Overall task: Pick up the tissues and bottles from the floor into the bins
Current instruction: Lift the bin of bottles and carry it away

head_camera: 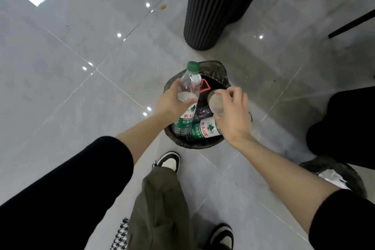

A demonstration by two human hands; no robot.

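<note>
Plastic bottles (pixel 188 87): your left hand (pixel 169 103) and right hand (pixel 233 119) are each gripping one above the bin (pixel 218 71), not yet dropping

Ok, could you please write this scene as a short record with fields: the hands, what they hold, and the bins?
left grip: holds a clear bottle with green cap, over the bin
right grip: holds a second bottle, base toward the camera, over the same bin
bin: black liner, below both hands
second bin: at right, white tissue inside
floor: grey tiles, small yellow scrap far off
</note>
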